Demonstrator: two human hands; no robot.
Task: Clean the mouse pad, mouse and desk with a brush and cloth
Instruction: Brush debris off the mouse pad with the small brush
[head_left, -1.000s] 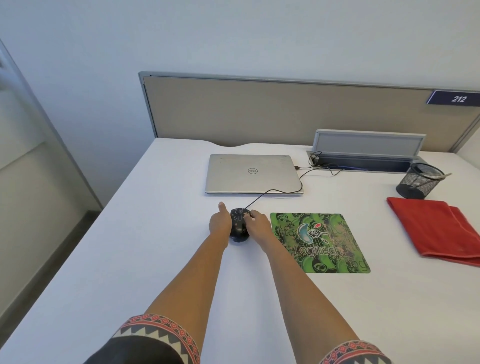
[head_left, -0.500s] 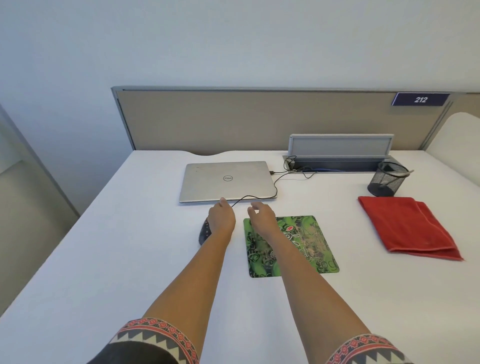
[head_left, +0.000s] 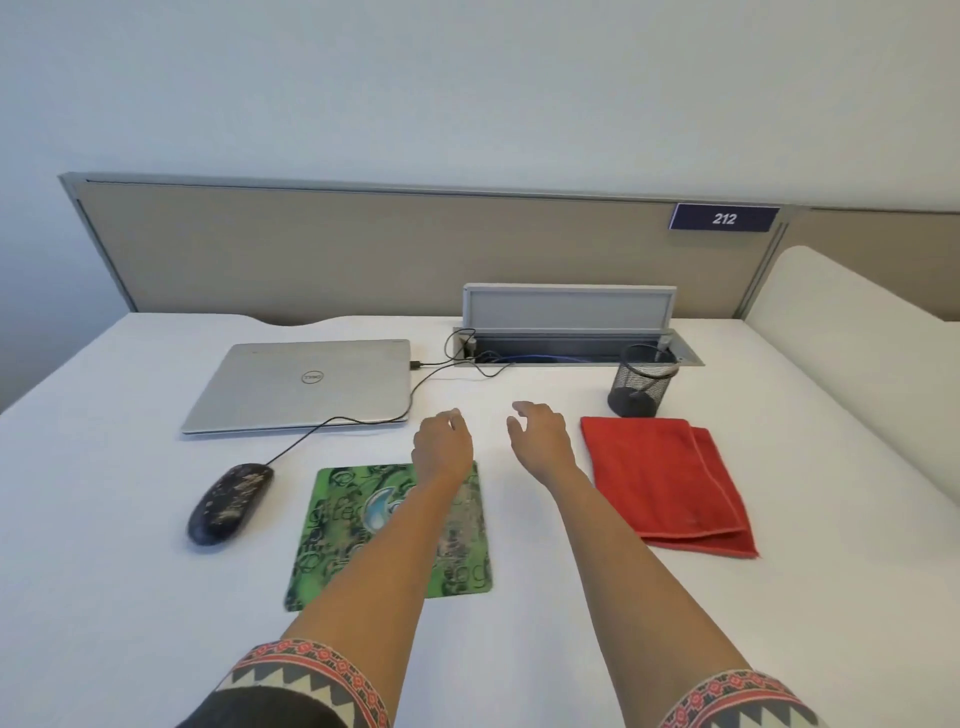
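Near, 12 o'clock: green mouse pad (head_left: 332, 519) flat on white desk (head_left: 509, 623), person's left forearm crossing it. 9 o'clock of pad: speckled black mouse (head_left: 231, 503), apart from pad. Beyond pad: left hand (head_left: 444, 441) and right hand (head_left: 540, 439), both empty, fingers loosely curled. Red cloth (head_left: 665, 483) just beside right hand, at its 3 o'clock. Farther, 1 o'clock: mesh cup (head_left: 641, 382); brush not discernible. Likely reaching for tool: pinch cloth's nearest edge, lift clear of cup.

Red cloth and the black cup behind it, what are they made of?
The red cloth looks like soft fabric, maybe microfibre: matte, folded in layers, with a stitched edge. The black cup looks like wire mesh, probably metal painted black: you can see through its wall.
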